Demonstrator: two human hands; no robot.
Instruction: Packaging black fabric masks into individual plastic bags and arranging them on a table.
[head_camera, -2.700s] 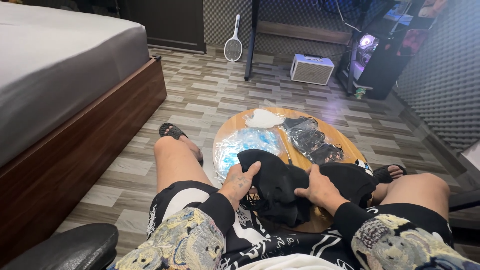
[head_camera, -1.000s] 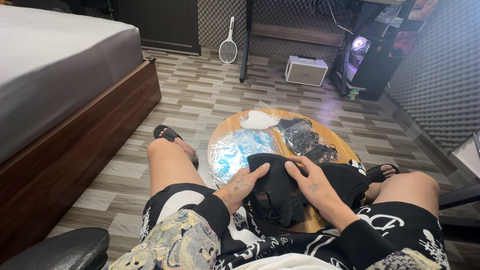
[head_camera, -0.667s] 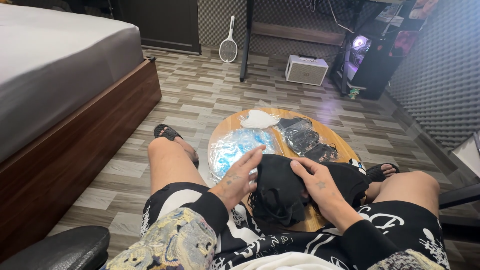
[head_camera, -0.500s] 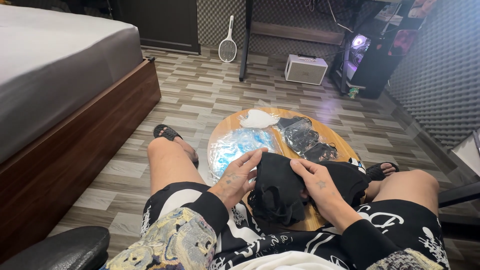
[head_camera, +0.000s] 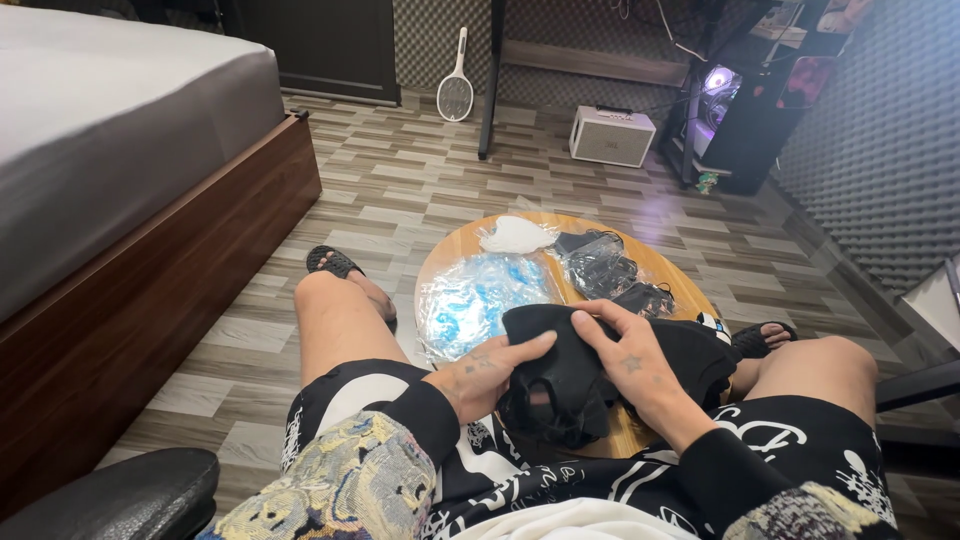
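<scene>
Both hands, left hand (head_camera: 487, 365) and right hand (head_camera: 628, 358), press flat-fingered on the floppy black fabric garment (head_camera: 560, 375) at the round wooden counter (head_camera: 668, 275) edge, 6 o'clock; it may slide off.

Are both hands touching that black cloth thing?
Touching. In the head view, the left hand lies flat on the black cloth and the right hand presses its fingers on top.
</scene>
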